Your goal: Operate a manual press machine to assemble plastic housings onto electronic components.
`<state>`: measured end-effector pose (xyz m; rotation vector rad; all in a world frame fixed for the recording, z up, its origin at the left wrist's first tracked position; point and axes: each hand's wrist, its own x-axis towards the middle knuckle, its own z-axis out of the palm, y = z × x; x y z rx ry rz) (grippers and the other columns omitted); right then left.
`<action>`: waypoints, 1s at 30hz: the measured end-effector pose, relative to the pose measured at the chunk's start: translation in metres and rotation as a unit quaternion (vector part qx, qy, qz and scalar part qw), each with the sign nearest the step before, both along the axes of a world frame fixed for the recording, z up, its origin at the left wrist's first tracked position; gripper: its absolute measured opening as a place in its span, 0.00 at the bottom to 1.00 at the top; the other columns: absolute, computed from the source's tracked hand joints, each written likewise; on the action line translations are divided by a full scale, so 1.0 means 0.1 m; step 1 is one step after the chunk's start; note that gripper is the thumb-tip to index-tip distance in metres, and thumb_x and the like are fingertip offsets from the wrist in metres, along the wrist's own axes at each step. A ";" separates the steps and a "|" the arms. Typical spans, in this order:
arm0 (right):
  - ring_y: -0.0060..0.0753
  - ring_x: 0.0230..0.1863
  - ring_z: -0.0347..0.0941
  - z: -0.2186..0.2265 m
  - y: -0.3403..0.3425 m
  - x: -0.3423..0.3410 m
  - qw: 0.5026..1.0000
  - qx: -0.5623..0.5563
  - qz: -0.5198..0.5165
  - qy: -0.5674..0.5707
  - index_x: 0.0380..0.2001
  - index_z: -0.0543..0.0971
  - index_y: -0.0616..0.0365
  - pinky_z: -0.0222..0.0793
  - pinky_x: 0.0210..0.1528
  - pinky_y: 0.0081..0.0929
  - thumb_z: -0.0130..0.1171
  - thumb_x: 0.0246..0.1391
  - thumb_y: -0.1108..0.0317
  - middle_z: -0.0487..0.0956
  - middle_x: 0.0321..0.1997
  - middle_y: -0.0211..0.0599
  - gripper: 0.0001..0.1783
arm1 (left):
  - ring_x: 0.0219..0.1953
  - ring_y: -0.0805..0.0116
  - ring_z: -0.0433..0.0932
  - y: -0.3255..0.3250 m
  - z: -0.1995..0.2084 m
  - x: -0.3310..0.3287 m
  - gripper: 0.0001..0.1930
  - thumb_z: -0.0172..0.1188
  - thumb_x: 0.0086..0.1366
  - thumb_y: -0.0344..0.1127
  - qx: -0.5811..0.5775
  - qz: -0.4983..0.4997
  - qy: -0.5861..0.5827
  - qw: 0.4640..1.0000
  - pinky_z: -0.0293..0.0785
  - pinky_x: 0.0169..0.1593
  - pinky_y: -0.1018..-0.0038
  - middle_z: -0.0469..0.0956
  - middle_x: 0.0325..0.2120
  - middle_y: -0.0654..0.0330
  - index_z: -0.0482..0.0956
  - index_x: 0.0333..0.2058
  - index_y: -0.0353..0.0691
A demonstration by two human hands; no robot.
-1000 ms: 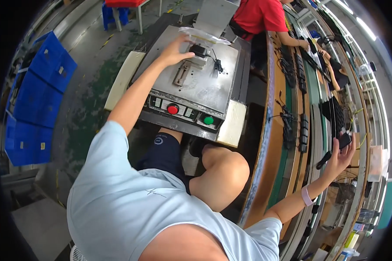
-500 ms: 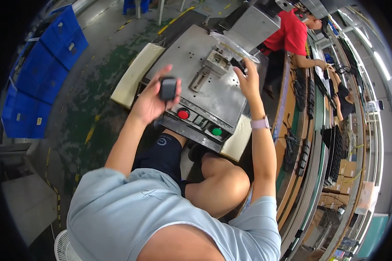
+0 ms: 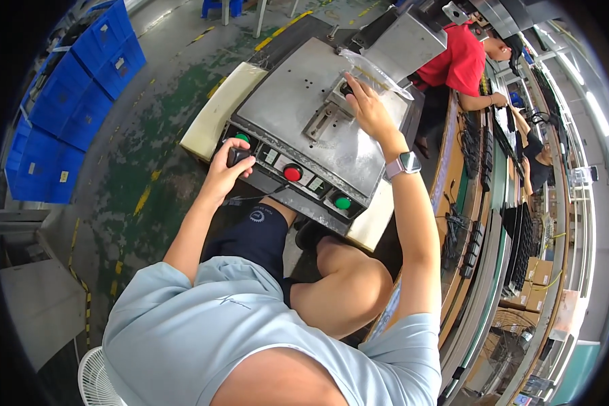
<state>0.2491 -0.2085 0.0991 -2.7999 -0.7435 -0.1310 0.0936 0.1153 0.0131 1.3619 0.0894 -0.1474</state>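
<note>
My left hand (image 3: 224, 169) is closed round a black power adapter (image 3: 236, 156), just in front of the left green button (image 3: 242, 138) on the bench machine. A dark cord (image 3: 271, 195) runs below that hand along the machine's front. Over the metal fixture (image 3: 335, 101) on the steel plate (image 3: 284, 95), my right hand (image 3: 371, 114) reaches with its fingertips on a small black part (image 3: 346, 88). The fingers cover most of that part, so its exact kind is hidden. A slotted metal bracket (image 3: 318, 125) extends from the fixture toward me.
A red button (image 3: 292, 173) and another green button (image 3: 342, 202) are on the front panel. A clear plastic bag (image 3: 379, 73) lies behind the fixture, below a metal machine head (image 3: 406, 51). Blue bins (image 3: 44, 162) stand left. A person in red (image 3: 457, 61) works at the conveyor line on the right.
My left hand has turned and lowered the adapter toward the left green button. My right hand has moved left, bringing the black part onto the fixture.
</note>
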 end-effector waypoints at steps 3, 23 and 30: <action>0.54 0.60 0.67 -0.03 -0.02 0.00 0.997 -0.067 -0.024 -0.022 0.71 0.52 0.51 0.68 0.55 0.42 0.53 0.62 0.56 0.64 0.66 0.48 0.38 | 0.31 0.70 0.74 -0.01 -0.14 0.14 0.14 0.61 0.59 0.27 0.249 0.058 -0.214 0.943 0.71 0.40 0.78 0.76 0.33 0.60 0.71 0.43 0.42; 0.17 0.21 0.68 0.85 -0.66 -2.39 0.805 0.543 -0.181 0.156 0.37 0.76 0.58 0.58 0.21 0.15 0.54 0.61 0.62 0.74 0.22 0.28 0.10 | 0.63 0.57 0.62 -1.26 1.12 -0.22 0.30 0.49 0.70 0.41 -0.007 -0.323 -0.196 0.926 0.55 0.64 0.65 0.65 0.61 0.49 0.53 0.67 0.38; 0.54 0.38 0.78 1.42 -3.02 -4.35 0.693 -0.127 -0.683 -0.193 0.52 0.74 0.63 0.72 0.39 0.42 0.57 0.59 0.54 0.81 0.41 0.53 0.26 | 0.49 0.67 0.75 -0.74 -0.10 -0.54 0.16 0.53 0.68 0.27 0.105 -0.508 0.025 0.855 0.69 0.54 0.75 0.76 0.49 0.54 0.71 0.54 0.35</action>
